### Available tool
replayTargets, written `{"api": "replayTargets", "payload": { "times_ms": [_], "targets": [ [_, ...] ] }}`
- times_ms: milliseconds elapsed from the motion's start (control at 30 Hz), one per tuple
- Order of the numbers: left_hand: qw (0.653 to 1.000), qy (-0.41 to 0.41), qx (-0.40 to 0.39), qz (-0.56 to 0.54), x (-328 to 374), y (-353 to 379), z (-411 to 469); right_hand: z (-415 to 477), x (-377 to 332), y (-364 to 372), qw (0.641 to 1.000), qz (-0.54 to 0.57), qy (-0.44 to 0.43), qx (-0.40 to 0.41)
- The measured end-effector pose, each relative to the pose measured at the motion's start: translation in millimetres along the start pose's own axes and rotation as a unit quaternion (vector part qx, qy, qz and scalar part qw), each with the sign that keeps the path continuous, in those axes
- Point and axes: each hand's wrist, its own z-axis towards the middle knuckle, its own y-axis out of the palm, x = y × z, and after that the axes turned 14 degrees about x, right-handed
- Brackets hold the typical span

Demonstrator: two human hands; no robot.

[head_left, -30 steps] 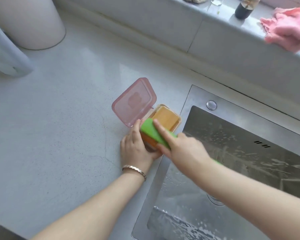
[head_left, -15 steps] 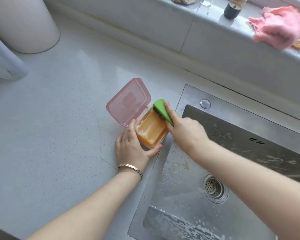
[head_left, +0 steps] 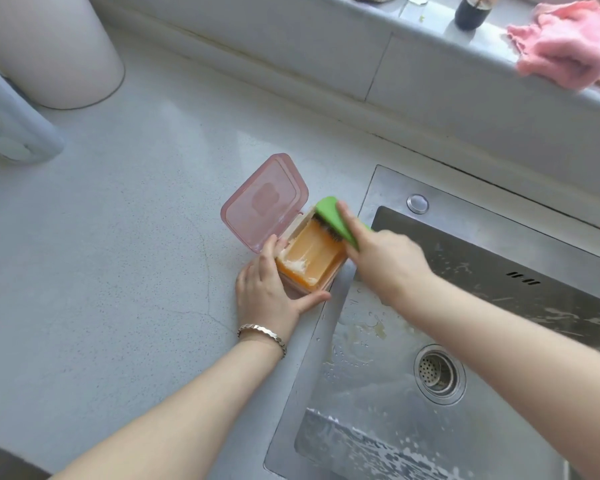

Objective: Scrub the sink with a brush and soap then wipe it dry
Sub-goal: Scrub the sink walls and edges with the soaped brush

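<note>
Beside the sink's left rim, on the pale speckled worktop (head_left: 118,254), a soap box (head_left: 303,288) sits with its pink lid (head_left: 264,202) standing open. The right hand (head_left: 388,261) has its grip clamped on a green brush (head_left: 329,213), forefinger laid along the back. The dark bristles rest on the far end of the orange soap (head_left: 309,258) in the box. Most of the handle is lost under that hand. The left hand (head_left: 264,296) lies flat with its grip spread, thumb pressed to the box's near edge and fingers up its left side, bracing it without closing round it. A bracelet (head_left: 262,332) circles the wrist. The steel sink (head_left: 368,375) is wet and streaked, with suds (head_left: 378,452) along its near wall and the drain (head_left: 437,374) showing; its right part runs out of view. On the ledge (head_left: 430,32) behind, a pink cloth (head_left: 565,43) lies bunched near a dark bottle (head_left: 471,10) cut off at the top. A white round container (head_left: 49,50), also cropped, stands far left.
</note>
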Motion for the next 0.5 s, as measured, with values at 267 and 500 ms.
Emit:
{"api": "replayTargets", "payload": {
  "times_ms": [267, 500],
  "targets": [
    [0.997, -0.047, -0.045, -0.04, 3.9, -6.6, 4.6, -47.9, -31.8, 3.9, 0.996, 0.017, -0.086, -0.033],
    [0.987, 0.153, -0.04, 0.026, 23.7, -43.3, 30.9, -50.1, 6.9, -42.5, 0.95, 0.292, 0.111, 0.004]
  ]
}}
